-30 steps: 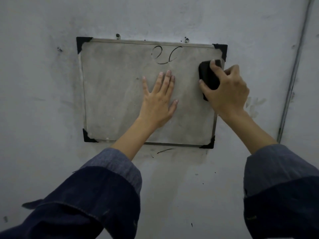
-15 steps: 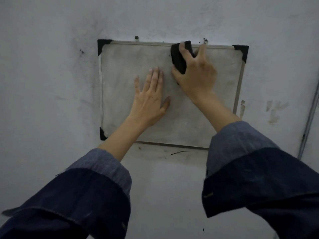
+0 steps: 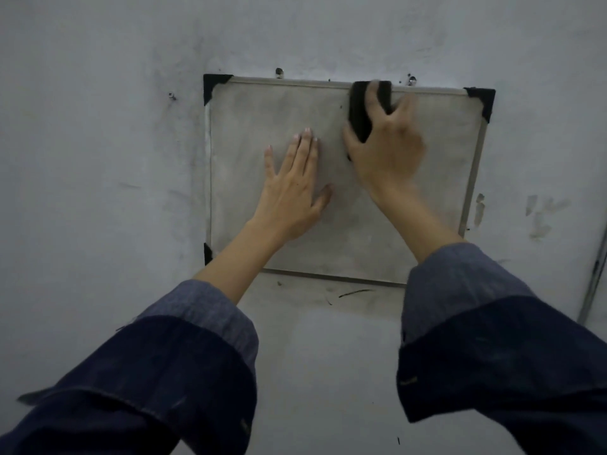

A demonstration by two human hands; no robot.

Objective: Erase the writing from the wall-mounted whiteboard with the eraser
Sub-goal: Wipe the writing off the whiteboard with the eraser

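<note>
The right hand (image 3: 384, 152) clamps the eraser (image 3: 359, 113), seemingly light and soft, by its sides against the board (image 3: 256, 119), while the flat, empty left hand (image 3: 292, 195) braces it.

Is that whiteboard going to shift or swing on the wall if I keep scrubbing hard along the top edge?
Probably a little. The whiteboard seems to hang from two small fixings above its top edge, so its bottom may swing. The left hand lies flat on it, likely bracing it. The right hand presses the eraser there; its thin frame looks light.
</note>
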